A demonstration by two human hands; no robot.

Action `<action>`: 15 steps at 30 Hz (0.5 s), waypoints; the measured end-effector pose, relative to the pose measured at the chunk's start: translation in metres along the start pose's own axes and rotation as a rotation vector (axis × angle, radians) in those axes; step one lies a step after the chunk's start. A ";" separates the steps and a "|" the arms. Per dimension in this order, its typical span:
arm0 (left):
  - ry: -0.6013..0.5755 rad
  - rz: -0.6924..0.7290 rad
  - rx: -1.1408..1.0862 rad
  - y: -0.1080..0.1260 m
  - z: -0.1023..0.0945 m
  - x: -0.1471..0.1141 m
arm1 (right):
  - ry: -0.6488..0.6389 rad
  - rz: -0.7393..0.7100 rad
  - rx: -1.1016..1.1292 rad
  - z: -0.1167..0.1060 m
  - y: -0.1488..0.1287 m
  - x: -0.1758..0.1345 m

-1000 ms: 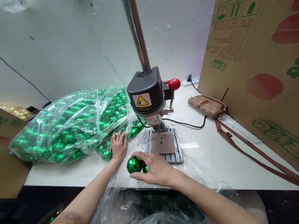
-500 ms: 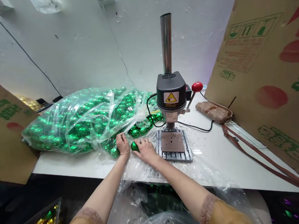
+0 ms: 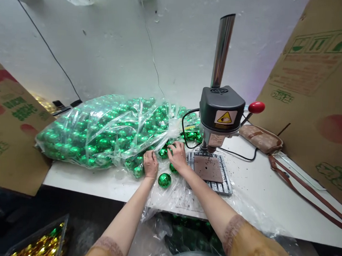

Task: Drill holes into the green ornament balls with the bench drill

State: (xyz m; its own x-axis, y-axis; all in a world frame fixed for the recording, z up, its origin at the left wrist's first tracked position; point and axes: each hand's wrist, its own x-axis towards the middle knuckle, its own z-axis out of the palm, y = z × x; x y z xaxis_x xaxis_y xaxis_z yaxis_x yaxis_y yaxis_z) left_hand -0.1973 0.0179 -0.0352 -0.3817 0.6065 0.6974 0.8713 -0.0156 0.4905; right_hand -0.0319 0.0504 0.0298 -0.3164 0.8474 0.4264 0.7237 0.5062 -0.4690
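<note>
A clear plastic bag point(image 3: 103, 121) full of shiny green faceted balls lies on its side, knotted near its right part, with balls spilling out at the front. My left hand point(image 3: 150, 164) is closed at the bag's lower edge, fingers curled on the plastic beside the balls. Just right of it, my right hand point(image 3: 177, 156) reaches over with fingers slightly apart, its tips touching a green ball point(image 3: 163, 153) at the opening. One loose green ball point(image 3: 164, 180) rests on the plastic between my wrists. Another green ball point(image 3: 172, 168) is partly hidden under my right hand.
A small drill press point(image 3: 222, 109) with a red-knobbed lever stands right of my hands, a brown plate point(image 3: 208, 168) and dark shavings on its base. Further right are a handbag point(image 3: 261, 138) and a cardboard box point(image 3: 317, 85). Another box point(image 3: 15, 125) stands left.
My right hand has moved off the loose ball to another ball farther back at the bag's opening. The loose ball now lies uncovered. The view has shifted left.
</note>
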 end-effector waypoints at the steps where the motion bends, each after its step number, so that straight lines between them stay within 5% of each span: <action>1: -0.003 0.002 0.005 0.000 0.000 -0.001 | 0.012 0.027 -0.017 0.000 0.001 0.004; 8: 0.002 0.008 0.037 0.000 0.000 -0.002 | -0.044 0.190 -0.134 0.007 0.002 0.029; 15: -0.005 0.014 0.060 0.003 -0.001 0.002 | -0.153 0.066 -0.178 0.002 -0.005 0.014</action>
State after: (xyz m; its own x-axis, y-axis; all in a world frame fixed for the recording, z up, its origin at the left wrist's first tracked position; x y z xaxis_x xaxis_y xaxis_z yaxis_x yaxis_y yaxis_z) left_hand -0.1956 0.0181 -0.0320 -0.3676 0.6109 0.7012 0.8937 0.0236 0.4481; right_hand -0.0411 0.0602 0.0372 -0.3447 0.8988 0.2707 0.8384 0.4245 -0.3419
